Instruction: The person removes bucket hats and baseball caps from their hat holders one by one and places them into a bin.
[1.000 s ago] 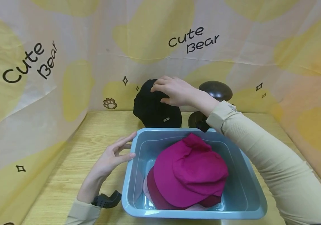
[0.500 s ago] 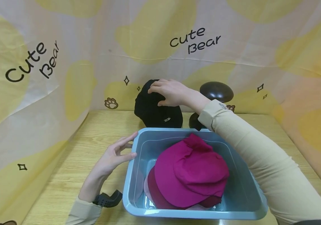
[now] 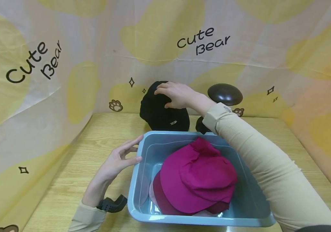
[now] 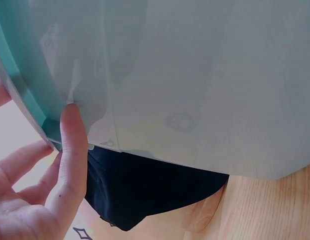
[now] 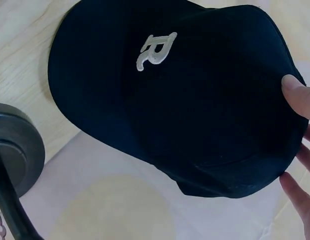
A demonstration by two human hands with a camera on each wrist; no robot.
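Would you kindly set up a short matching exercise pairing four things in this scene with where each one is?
Things:
1. black cap
2. magenta cap
3. left hand
4. bare dark stand

Places:
A. inside the blue tub
B. behind the tub, under the right hand
C. against the tub's outer left wall
D. back right, with nothing on it

Pairs: 1-B, 2-A, 3-C, 4-D

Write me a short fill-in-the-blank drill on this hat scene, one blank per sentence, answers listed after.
1. The right hand rests on a cap coloured ____.
2. The white letter on that cap is ____.
3. The left hand touches the rim of the blue ____.
4. The top cap inside the tub is coloured ____.

Missing words: black; R; tub; magenta
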